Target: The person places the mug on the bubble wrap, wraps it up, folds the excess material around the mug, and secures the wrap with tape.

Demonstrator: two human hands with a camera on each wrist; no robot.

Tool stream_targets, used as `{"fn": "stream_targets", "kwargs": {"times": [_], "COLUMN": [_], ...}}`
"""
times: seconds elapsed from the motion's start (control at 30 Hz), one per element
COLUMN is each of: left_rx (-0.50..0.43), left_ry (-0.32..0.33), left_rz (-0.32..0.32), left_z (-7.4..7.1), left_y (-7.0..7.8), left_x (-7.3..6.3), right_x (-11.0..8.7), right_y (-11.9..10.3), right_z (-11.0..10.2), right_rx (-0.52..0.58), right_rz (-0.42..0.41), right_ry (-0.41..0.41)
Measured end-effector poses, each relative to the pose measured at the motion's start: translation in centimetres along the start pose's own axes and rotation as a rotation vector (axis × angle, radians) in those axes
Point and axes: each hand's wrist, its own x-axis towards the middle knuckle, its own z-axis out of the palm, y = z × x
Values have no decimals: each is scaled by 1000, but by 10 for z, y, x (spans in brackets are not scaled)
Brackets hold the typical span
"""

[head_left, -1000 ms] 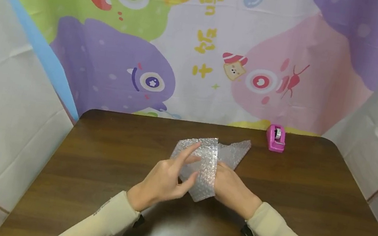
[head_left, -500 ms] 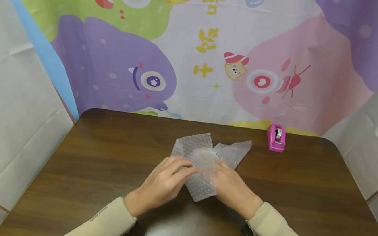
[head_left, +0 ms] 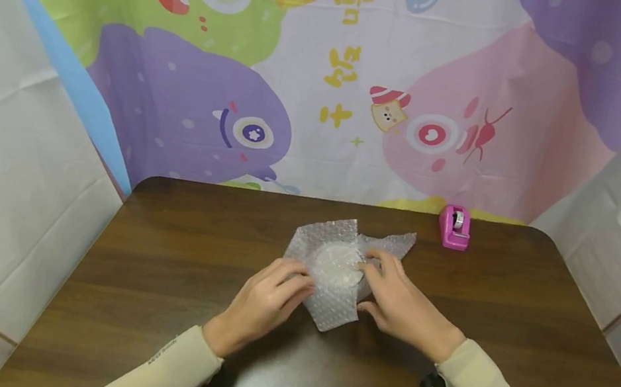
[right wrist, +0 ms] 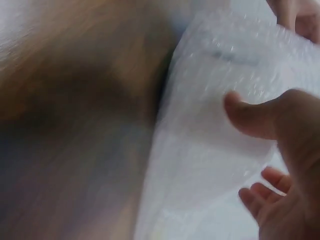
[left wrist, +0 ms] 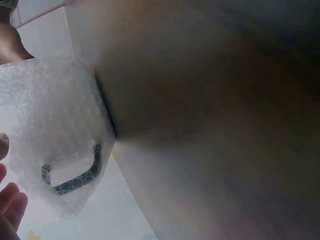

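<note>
A sheet of bubble wrap (head_left: pixel 329 307) lies folded around a pale round object (head_left: pixel 336 264) in the middle of the table. Through the plastic, the left wrist view shows a curved dark band (left wrist: pixel 75 182) with a ring pattern. At the wrap's left side is my left hand (head_left: pixel 264 303), its bent fingers relaxed and close against the plastic. My right hand (head_left: pixel 405 304) is at the right edge, thumb spread away from the fingers, fingertips over the wrap. In the right wrist view the thumb (right wrist: pixel 250 117) overlaps the bubble wrap, with the other fingers apart below.
A pink tape dispenser (head_left: pixel 456 228) stands at the back right of the brown wooden table (head_left: pixel 191 222). A cartoon-printed curtain (head_left: pixel 328 156) hangs behind the table's far edge, and pale sheeting rises on both sides.
The raised flap of bubble wrap has come down over the round object. My left hand has lowered to the wrap's left side; my right hand has drawn out from under the flap toward the right.
</note>
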Motion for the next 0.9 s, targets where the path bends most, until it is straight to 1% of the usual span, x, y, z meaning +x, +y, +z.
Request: {"fn": "stream_targets", "kwargs": {"times": [0.17, 0.23, 0.33, 0.47, 0.57, 0.67, 0.8, 0.9], "left_rx": [-22, -16, -20, -48, -55, -51, -40, -21], "left_ry": [5, -3, -34, -100, -155, -222, -326, -390], "left_rz": [-1, -2, -6, -8, -9, -44, -119, -142], "left_z": [1, 0, 1, 1, 0, -1, -2, -3], "left_y": [2, 3, 4, 4, 4, 5, 8, 9], "left_x": [-3, -4, -8, -10, -11, -8, -1, 2], "right_x": [-5, -6, -6, -6, -4, -2, 2, 4], "right_y": [11, 13, 14, 14, 13, 12, 11, 11], "right_z": [0, 2, 3, 4, 3, 1, -2, -4], "right_rx": [71, 92, 112, 110, 103, 95, 97, 104], "right_rz": [-40, -52, -55, -58, -58, -51, -29, -23], "right_ry": [37, 50, 76, 117, 119, 97, 66, 58]}}
